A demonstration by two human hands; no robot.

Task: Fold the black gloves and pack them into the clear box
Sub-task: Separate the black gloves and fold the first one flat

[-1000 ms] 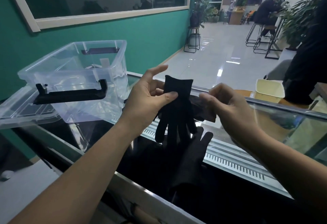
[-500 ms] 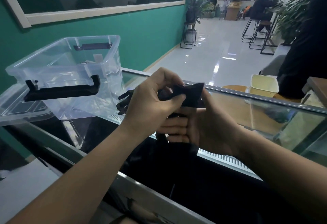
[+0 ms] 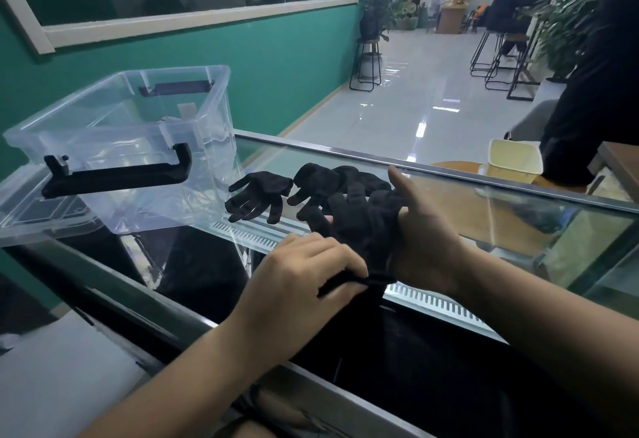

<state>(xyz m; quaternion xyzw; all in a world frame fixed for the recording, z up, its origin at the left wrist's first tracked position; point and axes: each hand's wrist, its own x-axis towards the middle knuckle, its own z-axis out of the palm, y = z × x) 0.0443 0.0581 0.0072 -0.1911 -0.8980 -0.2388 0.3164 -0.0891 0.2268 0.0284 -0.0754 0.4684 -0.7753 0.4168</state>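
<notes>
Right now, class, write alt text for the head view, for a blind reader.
Left hand pinches the cuff of a black glove the right hand holds over a glass counter. More gloves lie beside an open clear box.

The clear box (image 3: 138, 119) stands open, a black handle across its near side. Just right of the box a flat glove (image 3: 257, 195) lies with its fingers spread. A heap of gloves (image 3: 332, 180) lies farther right. Nearer than the heap, the left hand (image 3: 304, 275) pinches the cuff of a stretched glove (image 3: 366, 226).
</notes>
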